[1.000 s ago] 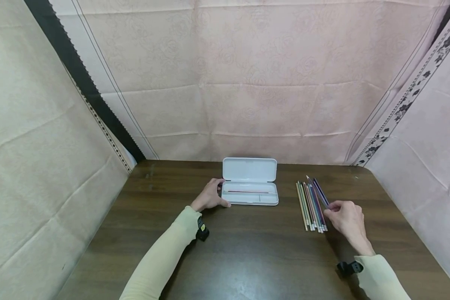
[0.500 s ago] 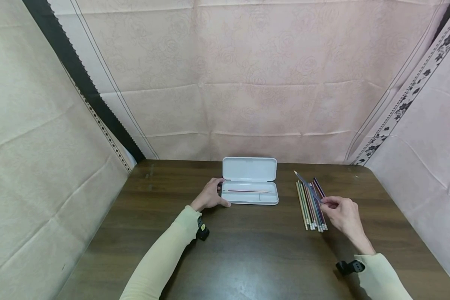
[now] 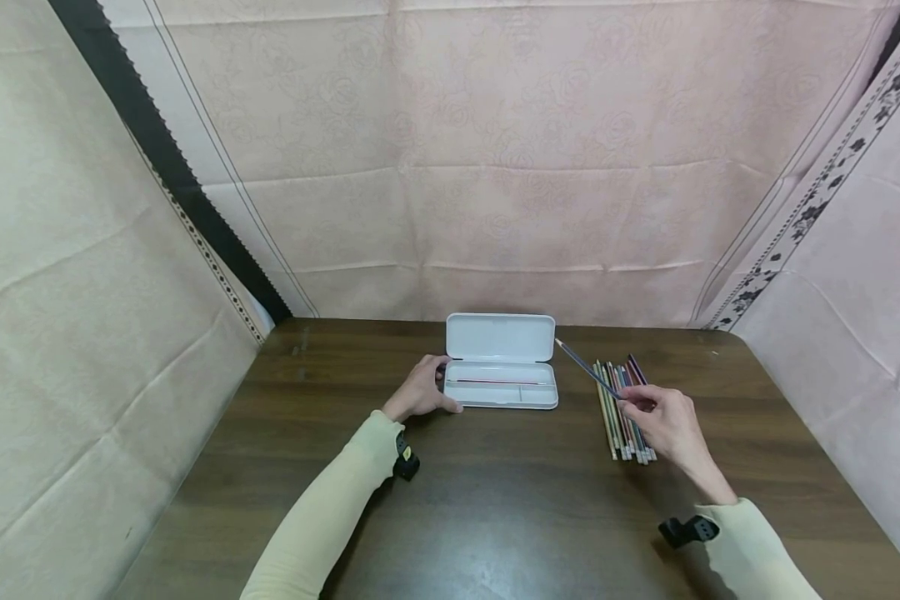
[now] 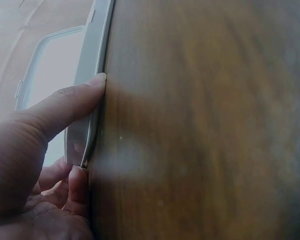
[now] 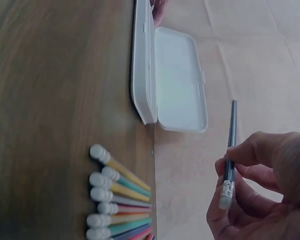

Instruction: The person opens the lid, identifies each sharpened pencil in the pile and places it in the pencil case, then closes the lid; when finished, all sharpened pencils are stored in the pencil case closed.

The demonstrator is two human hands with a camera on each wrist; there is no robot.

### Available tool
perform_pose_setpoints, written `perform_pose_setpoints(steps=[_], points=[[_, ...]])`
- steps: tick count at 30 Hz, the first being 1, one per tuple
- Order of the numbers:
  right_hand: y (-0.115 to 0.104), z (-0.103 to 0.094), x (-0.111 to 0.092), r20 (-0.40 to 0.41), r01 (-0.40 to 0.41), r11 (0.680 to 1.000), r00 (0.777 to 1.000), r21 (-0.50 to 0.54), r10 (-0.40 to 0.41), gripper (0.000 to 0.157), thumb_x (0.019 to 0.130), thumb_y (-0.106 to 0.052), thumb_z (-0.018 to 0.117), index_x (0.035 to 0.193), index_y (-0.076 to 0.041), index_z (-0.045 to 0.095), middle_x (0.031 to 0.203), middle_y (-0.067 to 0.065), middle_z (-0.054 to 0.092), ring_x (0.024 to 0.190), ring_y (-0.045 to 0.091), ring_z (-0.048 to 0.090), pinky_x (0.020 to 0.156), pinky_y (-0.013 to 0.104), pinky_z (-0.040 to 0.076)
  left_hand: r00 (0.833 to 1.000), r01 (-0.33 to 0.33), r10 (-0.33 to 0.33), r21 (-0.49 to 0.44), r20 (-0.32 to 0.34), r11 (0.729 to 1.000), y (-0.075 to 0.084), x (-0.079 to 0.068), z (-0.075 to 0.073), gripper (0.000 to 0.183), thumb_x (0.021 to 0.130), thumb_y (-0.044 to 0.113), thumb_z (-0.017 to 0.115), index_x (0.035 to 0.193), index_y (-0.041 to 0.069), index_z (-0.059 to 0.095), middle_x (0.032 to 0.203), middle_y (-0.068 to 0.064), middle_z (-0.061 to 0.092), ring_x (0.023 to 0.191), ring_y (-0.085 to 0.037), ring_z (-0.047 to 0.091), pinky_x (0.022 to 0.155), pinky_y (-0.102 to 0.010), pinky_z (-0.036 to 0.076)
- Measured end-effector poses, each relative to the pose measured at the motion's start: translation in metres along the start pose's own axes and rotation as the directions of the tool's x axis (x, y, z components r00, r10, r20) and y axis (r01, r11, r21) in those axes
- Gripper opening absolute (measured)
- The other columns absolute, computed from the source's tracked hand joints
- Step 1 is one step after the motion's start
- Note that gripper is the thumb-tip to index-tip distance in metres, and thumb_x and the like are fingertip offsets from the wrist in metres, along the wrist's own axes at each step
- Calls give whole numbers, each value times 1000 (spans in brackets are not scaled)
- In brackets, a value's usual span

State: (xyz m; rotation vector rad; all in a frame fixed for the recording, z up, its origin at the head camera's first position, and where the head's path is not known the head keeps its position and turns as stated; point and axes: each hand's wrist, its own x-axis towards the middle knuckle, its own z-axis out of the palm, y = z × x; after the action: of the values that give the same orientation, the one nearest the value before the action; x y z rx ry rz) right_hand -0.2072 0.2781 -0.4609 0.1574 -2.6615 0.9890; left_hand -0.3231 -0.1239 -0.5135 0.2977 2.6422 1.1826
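An open white pencil case (image 3: 468, 398) stands at the back of the table, its lid (image 3: 500, 337) tipped up behind it. A thin reddish stick (image 3: 495, 382) lies in its long compartment. My left hand (image 3: 423, 392) grips the case's left end, thumb along the front edge and fingers round the end, as the left wrist view shows. Between thumb and fingers, my right hand (image 3: 667, 423) pinches a dark blue pencil (image 3: 581, 363) near its white eraser. The pencil's point slants toward the case's right side, above a row of pencils (image 3: 607, 421).
In the right wrist view, pencils of several colours (image 5: 132, 176) lie side by side with white erasers toward the camera. Under everything is a brown wooden table (image 3: 480, 492). Pale cloth (image 3: 510, 167) hangs behind it and along both sides.
The right hand has lifted the dark blue pencil from the row's right side and moved it left, swinging its point toward the case. The left hand has stayed on the case.
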Motion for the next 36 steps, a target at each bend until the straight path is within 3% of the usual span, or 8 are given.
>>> perform_pose_setpoints(steps=[10, 19, 25, 36], points=[[-8, 12, 5, 6, 81, 995, 997, 63, -82, 10, 99, -1, 75, 106, 0, 82, 95, 16, 78, 71, -2, 54, 59, 21, 48, 999, 31, -31, 41, 15, 999, 0, 3, 1, 99, 82, 20, 97, 165, 10, 44, 163, -15, 46, 145, -32, 51, 125, -51, 44], [-14, 20, 12, 24, 120, 989, 992, 85, -122, 10, 100, -1, 75, 106, 0, 82, 88, 9, 71, 70, 3, 49, 58, 22, 42, 1000, 7, -7, 19, 2, 1000, 0, 1, 0, 98, 81, 20, 97, 163, 8, 45, 162, -17, 48, 144, -34, 52, 123, -54, 46], [-17, 26, 18, 48, 161, 983, 985, 91, -166, 10, 101, -3, 74, 106, -2, 82, 92, 11, 74, 73, 4, 49, 62, 22, 42, 1000, 0, 0, 6, 0, 1000, -1, 1, -1, 99, 80, 21, 99, 162, 8, 47, 161, -17, 48, 143, -34, 53, 123, -54, 47], [-23, 42, 34, 97, 167, 982, 980, 89, -175, 11, 102, -5, 74, 107, -2, 83, 97, 12, 78, 75, 9, 51, 65, 24, 41, 1000, -3, 3, 8, 1, 1000, -1, 2, 0, 97, 80, 22, 99, 162, 8, 47, 160, -17, 48, 142, -35, 53, 123, -54, 47]])
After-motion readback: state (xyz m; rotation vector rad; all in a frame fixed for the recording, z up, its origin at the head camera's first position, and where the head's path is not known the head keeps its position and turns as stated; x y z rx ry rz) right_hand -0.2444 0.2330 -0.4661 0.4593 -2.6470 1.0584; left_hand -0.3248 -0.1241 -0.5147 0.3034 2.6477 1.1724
